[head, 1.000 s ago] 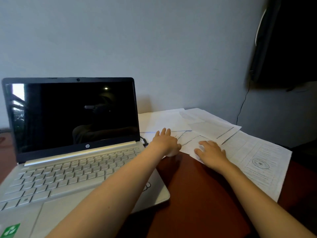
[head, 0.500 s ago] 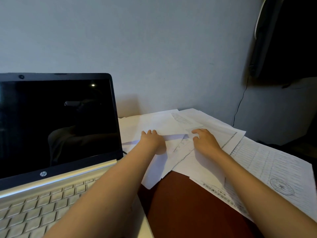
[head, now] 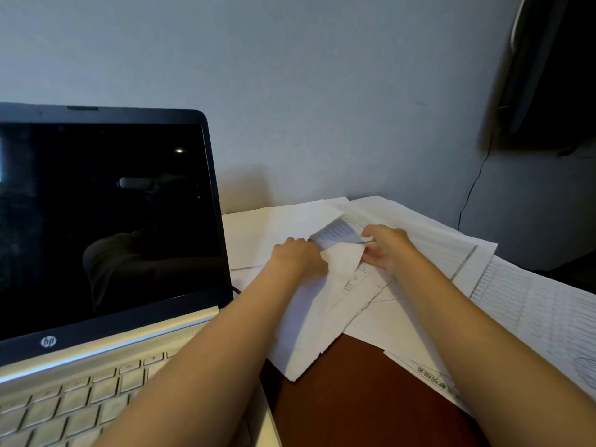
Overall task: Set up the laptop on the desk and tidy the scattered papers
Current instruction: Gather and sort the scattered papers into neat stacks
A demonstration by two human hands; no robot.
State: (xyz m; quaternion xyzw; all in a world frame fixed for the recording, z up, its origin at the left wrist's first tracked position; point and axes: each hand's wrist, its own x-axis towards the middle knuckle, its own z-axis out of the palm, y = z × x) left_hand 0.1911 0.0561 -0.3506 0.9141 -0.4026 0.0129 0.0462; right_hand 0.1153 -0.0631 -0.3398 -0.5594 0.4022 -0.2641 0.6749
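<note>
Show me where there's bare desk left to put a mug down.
Only the brown desk wedge at the front, between the laptop and the papers. Behind and rightward, overlapping papers cover it; left hand and right hand grip them.

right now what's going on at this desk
A person is tidying loose papers spread over a reddish-brown desk. The left hand and right hand each grip the papers, raising a printed sheet between them. The open HP laptop sits to the left, its screen dark. The papers are not yet stacked.
</note>
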